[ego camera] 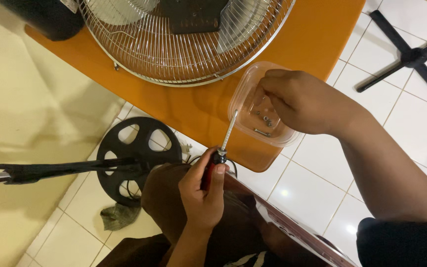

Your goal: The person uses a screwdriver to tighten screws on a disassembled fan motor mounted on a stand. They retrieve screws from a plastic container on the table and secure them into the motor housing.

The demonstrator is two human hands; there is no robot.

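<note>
Head view, looking down. One wire fan guard (pixel 184 44) lies on the orange surface (pixel 193 106), cut off by the upper frame edge; a dark object (pixel 50 17) at upper left is also cut off and hard to identify. The right hand (pixel 305 101) reaches into one clear plastic container (pixel 247 106) at the surface's near edge, its fingertips hidden behind the knuckles, so whether its grip pinches anything cannot be told. About four small screws (pixel 265 121) lie on the container floor just below that hand. The left hand (pixel 202 190) has its grip pressed together around one screwdriver (pixel 223 148), whose shaft tip rests against the container wall. One round black base (pixel 139 160) stands on the tiled floor.
</note>
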